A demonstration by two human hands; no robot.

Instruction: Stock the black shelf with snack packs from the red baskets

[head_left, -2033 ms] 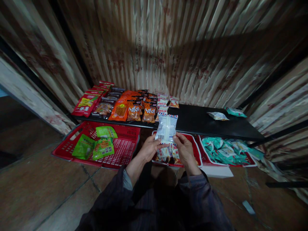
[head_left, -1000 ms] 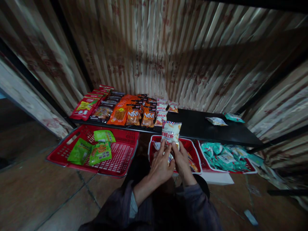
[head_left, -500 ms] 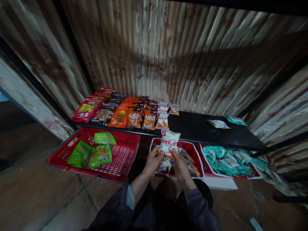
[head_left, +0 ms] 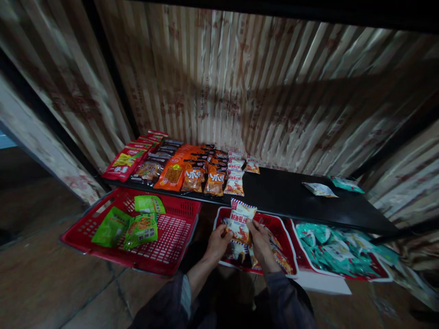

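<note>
Between my two hands a white snack packet [head_left: 241,221] with a striped top edge is held tilted, above the middle red basket [head_left: 291,256]. My left hand [head_left: 219,242] pinches its lower left side. On its right edge, my right hand [head_left: 260,240] grips with thumb and fingers. More packets [head_left: 281,260] lie in the basket beneath. Just beyond, similar white packets [head_left: 234,183] stand in a row at the front of the black shelf [head_left: 274,189], with one more white packet [head_left: 253,164] behind to the right.
Orange packets [head_left: 172,173], dark packets [head_left: 151,169] and red packets [head_left: 121,163] line the shelf's left. Two packets lie at its right. A left basket [head_left: 171,233] holds green packets [head_left: 142,230]; a right basket [head_left: 384,275] holds teal ones [head_left: 336,251]. Black posts frame the shelf.
The view has shifted, so the shelf and baskets appear lower. The white packet stays between my hands, and my left fingers now sit lower on its side.
</note>
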